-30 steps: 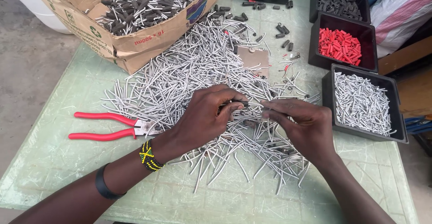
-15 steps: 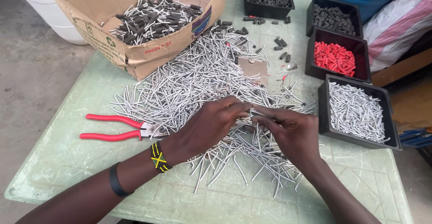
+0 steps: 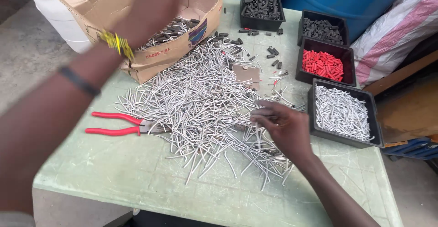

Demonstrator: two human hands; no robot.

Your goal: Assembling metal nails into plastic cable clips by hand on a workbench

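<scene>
The loose heap of short grey metal pins covers the middle of the green table — far more lies there than in the black tray of sorted pins at the right, so most of the sorting looks undone. The right hand rests on the heap's right edge, fingertips pinched on a few pins. The left hand is raised over the cardboard box of dark pieces with a pale pin at its fingertips; its grip is too blurred to tell. Half a second ago both hands were together on the heap — the left has since swung up to the box. Red-handled pliers lie untouched, left of the pile.
</scene>
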